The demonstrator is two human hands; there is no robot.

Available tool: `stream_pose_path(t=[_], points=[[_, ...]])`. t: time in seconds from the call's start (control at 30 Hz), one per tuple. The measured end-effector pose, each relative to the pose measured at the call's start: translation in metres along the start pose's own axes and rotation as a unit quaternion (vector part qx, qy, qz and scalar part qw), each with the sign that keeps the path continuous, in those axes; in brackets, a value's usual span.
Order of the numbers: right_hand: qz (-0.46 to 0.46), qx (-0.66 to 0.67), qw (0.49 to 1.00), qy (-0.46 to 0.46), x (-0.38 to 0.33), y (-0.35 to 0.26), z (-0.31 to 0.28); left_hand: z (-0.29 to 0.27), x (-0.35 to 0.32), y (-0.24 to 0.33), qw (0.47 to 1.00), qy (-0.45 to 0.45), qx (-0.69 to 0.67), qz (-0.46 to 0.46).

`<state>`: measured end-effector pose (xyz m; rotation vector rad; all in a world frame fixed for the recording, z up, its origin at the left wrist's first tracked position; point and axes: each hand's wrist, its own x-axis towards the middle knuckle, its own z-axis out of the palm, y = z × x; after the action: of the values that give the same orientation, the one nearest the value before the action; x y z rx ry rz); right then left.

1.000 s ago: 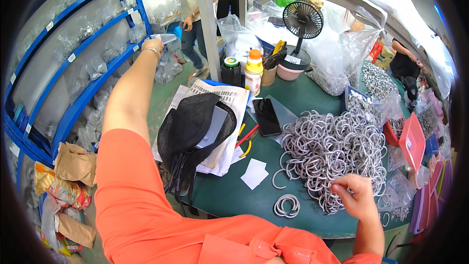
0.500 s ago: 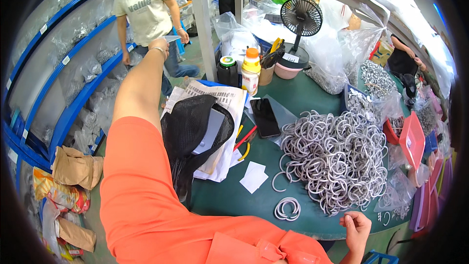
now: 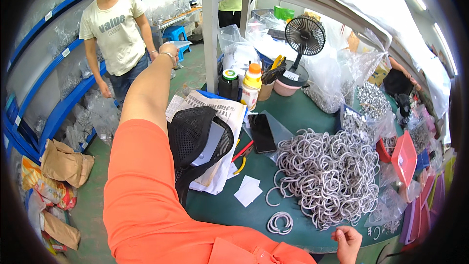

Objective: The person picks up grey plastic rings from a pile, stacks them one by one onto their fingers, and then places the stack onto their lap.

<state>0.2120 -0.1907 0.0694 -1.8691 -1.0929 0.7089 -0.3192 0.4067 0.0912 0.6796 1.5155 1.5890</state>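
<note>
My left arm, in an orange sleeve, stretches out to the far left. My left hand (image 3: 168, 50) pinches a small clear plastic bag (image 3: 179, 44), held out toward a person in a cream T-shirt (image 3: 116, 29) standing by the blue shelving. My right hand (image 3: 348, 242) rests at the front edge of the green table (image 3: 293, 110), fingers curled in, nothing visible in them. Just beyond it lies a big heap of silver metal rings (image 3: 328, 176). A small stack of rings (image 3: 279, 222) sits apart at the front.
A black mesh cap (image 3: 195, 139) lies on printed papers, with a dark phone (image 3: 262, 133), white paper slips (image 3: 247, 190), bottles (image 3: 251, 86) and a small black fan (image 3: 305, 35). Bagged parts and a red tray (image 3: 403, 158) crowd the right. Brown bags (image 3: 64, 162) lie on the floor left.
My right hand has left the ring heap and drawn back to the table's front edge. The person in the cream T-shirt has stepped closer to my outstretched left hand.
</note>
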Motion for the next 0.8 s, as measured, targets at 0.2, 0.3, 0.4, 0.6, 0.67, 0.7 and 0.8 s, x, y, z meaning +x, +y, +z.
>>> stream_pose_path(t=[0.2, 0.3, 0.4, 0.6, 0.67, 0.7, 0.8], points=[[0.014, 0.002, 1.000, 0.024, -0.009, 0.004, -0.007, 0.026, -0.034, 0.006, 0.999, 0.011, 0.006, 0.031], [0.017, -0.014, 0.999, 0.029, -0.010, 0.002, -0.008, 0.031, -0.009, -0.005, 0.996, 0.035, -0.008, 0.083], [0.019, -0.004, 0.999, 0.030, -0.010, 0.005, -0.009, 0.036, 0.019, -0.019, 0.991, 0.092, 0.014, 0.097], [0.034, -0.014, 0.999, 0.033, -0.008, 0.001, -0.007, 0.031, 0.013, -0.016, 0.967, 0.118, 0.189, 0.124], [0.054, -0.031, 0.998, 0.031, -0.005, -0.004, -0.009, 0.030, -0.001, -0.011, 0.970, 0.118, 0.182, 0.113], [0.028, -0.035, 0.998, 0.033, -0.004, -0.005, -0.008, 0.030, 0.004, -0.013, 0.974, 0.124, 0.154, 0.114], [0.001, -0.055, 0.998, 0.020, 0.002, -0.008, -0.009, 0.025, 0.025, -0.021, 0.979, 0.100, 0.108, 0.140]])
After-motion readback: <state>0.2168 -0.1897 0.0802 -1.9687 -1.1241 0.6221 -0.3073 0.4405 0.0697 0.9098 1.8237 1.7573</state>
